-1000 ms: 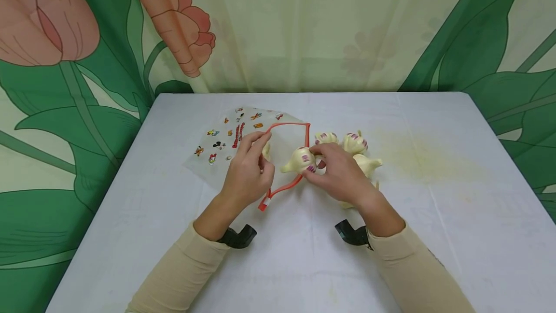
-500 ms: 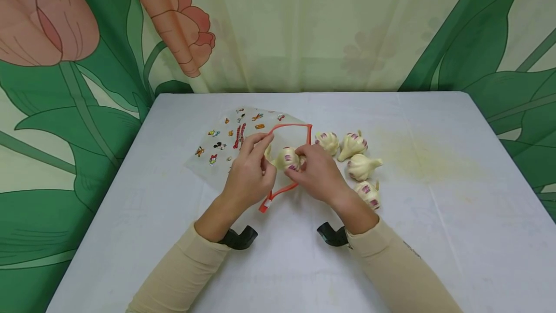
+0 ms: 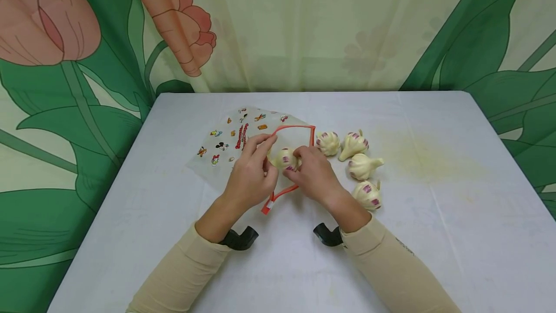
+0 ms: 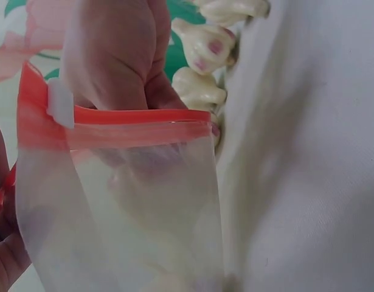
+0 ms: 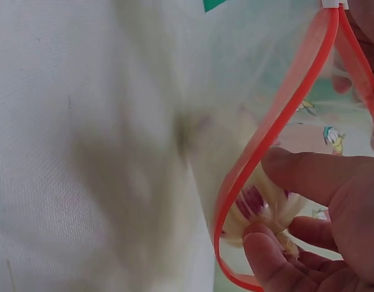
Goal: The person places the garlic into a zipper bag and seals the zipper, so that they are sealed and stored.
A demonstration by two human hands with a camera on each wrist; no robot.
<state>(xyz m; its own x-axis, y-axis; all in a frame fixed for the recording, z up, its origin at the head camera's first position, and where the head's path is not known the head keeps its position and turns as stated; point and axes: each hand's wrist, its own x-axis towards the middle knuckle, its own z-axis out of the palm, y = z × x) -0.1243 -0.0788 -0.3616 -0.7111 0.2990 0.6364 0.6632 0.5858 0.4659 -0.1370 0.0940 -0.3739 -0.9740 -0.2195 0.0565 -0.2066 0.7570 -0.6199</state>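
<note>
A clear zip bag (image 3: 292,127) with a red zip edge and cartoon prints lies on the table, its mouth spread toward the right. My left hand (image 3: 252,170) pinches the red edge by the fingertips. Inside the mouth, my right hand (image 3: 317,175) grips a cream garlic bulb (image 5: 259,204) with purple patches, thumb and fingers round its root end. In the right wrist view the red zip edge (image 5: 278,115) passes in front of the bulb. Deeper in the bag shows a blurred pale shape (image 5: 226,131). A white slider (image 4: 60,103) sits at one corner of the zip.
Several more garlic bulbs lie right of the bag: one bulb (image 3: 327,143) by its corner, another (image 3: 354,144) beside it, a third (image 3: 365,166) nearer and one (image 3: 368,195) near my right wrist. They rest on a white-covered table (image 3: 434,255) before a printed curtain (image 3: 304,28).
My right hand has moved left with the garlic bulb, from the bag's mouth to inside it. My left hand stays on the red edge, nearly still.
</note>
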